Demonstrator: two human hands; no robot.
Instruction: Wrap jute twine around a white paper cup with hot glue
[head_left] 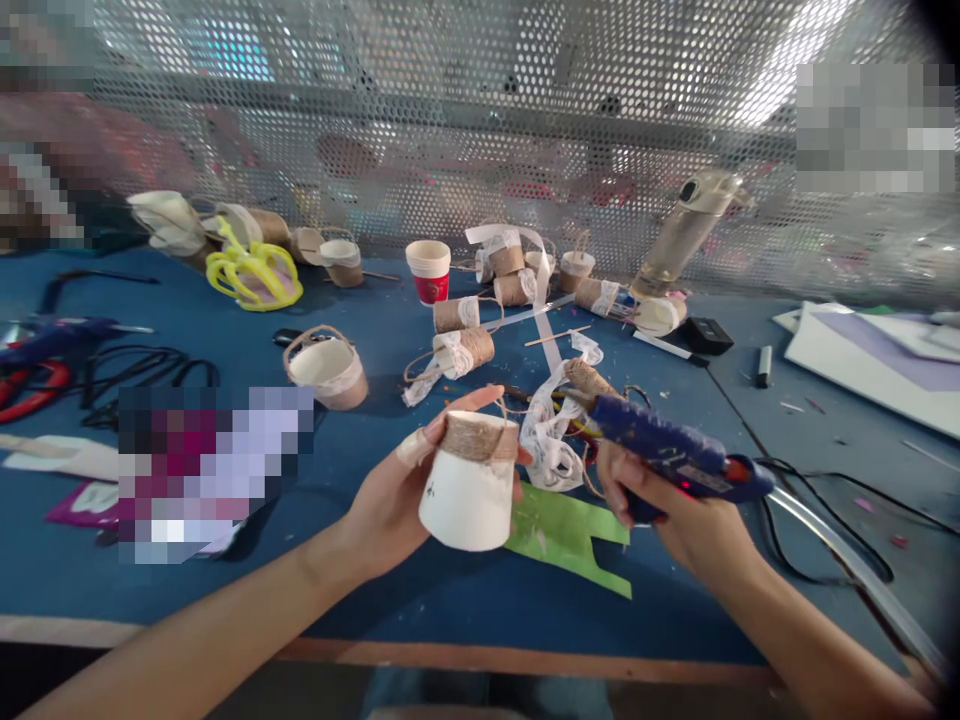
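My left hand (pixel 401 490) grips a white paper cup (pixel 469 500), wide end toward me and low. Brown twine (pixel 476 437) wraps the cup's narrower upper part, and a loose strand rises at its top. In my right hand (pixel 660 500) is a blue hot glue gun (pixel 660 440), its nozzle pointing left toward the cup but apart from it. A red light glows on the gun, and a clear glue stick (pixel 817 530) sticks out of its back. White lace (pixel 551 440) lies between the two hands, with a twine roll (pixel 589 378) behind it.
A green cut sheet (pixel 570 535) lies under the cup. Finished-looking twine and lace baskets (pixel 330 370) stand or lie about the blue table, near a red cup (pixel 428 272). A bottle (pixel 679 235) stands before the perforated metal screen (pixel 450 130). Another glue gun (pixel 60 338) sits left; cables trail on both sides.
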